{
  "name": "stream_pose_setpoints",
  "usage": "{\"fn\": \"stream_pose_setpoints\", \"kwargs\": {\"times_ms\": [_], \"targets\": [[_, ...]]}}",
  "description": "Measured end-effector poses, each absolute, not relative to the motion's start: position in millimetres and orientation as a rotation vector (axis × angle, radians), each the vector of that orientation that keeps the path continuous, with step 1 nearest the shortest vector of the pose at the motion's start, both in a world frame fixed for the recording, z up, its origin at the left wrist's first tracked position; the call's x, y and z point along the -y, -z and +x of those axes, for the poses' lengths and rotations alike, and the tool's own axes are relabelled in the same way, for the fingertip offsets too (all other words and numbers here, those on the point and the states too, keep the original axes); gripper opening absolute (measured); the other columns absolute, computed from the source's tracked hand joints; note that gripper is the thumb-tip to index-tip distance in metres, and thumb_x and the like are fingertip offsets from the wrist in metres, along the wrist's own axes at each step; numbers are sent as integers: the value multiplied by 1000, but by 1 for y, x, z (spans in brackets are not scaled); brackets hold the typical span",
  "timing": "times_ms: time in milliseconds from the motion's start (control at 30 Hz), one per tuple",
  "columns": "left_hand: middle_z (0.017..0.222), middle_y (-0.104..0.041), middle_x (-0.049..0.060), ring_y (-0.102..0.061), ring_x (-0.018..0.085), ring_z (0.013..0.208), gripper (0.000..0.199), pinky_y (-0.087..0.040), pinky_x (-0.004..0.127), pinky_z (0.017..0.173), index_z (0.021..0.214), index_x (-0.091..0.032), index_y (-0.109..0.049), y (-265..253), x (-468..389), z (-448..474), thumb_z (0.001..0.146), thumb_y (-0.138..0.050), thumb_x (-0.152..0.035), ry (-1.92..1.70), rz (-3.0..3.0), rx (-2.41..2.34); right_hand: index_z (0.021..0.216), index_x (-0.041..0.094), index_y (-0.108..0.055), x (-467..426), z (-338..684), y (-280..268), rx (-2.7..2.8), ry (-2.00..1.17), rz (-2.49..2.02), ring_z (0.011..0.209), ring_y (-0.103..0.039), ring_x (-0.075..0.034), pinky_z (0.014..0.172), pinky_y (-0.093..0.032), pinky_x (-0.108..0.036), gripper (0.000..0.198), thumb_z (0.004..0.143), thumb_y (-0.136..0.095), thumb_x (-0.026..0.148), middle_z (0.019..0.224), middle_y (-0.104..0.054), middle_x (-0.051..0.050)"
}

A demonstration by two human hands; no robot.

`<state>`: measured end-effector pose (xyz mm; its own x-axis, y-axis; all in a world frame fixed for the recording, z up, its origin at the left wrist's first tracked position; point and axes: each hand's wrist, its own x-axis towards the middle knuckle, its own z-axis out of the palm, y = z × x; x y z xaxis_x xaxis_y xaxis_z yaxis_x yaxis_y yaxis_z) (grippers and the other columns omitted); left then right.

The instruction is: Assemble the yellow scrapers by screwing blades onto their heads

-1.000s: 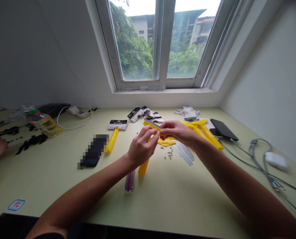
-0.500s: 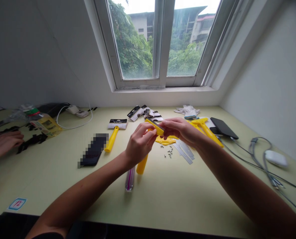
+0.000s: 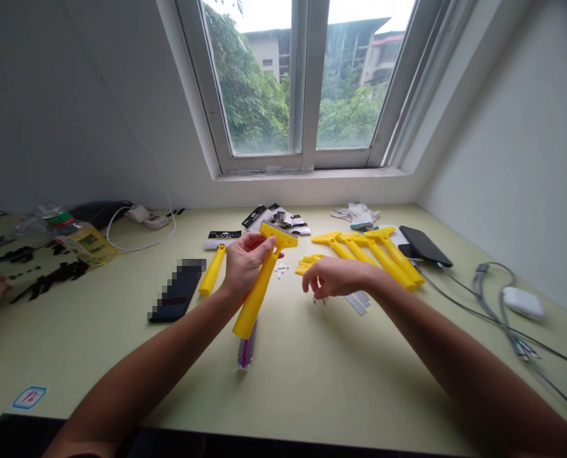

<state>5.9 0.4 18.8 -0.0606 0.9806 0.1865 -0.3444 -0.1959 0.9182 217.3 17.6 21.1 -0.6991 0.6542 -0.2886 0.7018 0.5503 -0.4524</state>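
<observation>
In the head view, the left hand (image 3: 244,261) is pinching a yellow scraper (image 3: 259,292) above the bench (image 3: 335,381). The right hand (image 3: 338,278) is hovering over screws (image 3: 324,301), its fingers curling loosely; whether they are gripping 1, I cannot tell. Blades (image 3: 357,303) are lying beside it, and 4 other scrapers (image 3: 391,266) are resting beyond.
</observation>
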Motion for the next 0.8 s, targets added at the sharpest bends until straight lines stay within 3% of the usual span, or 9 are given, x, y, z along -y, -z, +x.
{"fn": "stream_pose_setpoints", "kwargs": {"times_ms": [200,500,633,800], "targets": [[79,-68,4,-67,15,67,38,-62,34,63,80,-10,-63,-2,-15,5,57,-86,-30,-1365,903,-809,88,23,-72,-16,207,-4,-2632,633,1174,76,-61,-18,58,-38,-25,22,67,-67,20,86,-71,-3],[83,-70,5,-68,17,70,38,-63,35,63,81,-11,-65,-1,-15,4,57,-86,-31,-1324,899,-747,80,21,-72,-13,204,-8,-2650,529,1263,67,-58,-16,53,-36,-25,21,66,-58,14,79,-70,-4],[86,-70,5,-68,18,72,37,-63,36,63,83,-11,-66,1,-16,3,59,-85,-32,-1328,947,-733,85,23,-70,-11,226,-39,-2806,649,1283,69,-58,-15,59,-39,-25,19,75,-55,17,79,-69,-2],[85,-70,5,-67,16,70,33,-63,33,61,81,-11,-66,-1,-10,7,62,-84,-31,-1317,959,-701,92,23,-68,-1,250,-77,-2994,953,1305,80,-61,-18,68,-44,-27,22,88,-50,35,90,-70,-4]]}}
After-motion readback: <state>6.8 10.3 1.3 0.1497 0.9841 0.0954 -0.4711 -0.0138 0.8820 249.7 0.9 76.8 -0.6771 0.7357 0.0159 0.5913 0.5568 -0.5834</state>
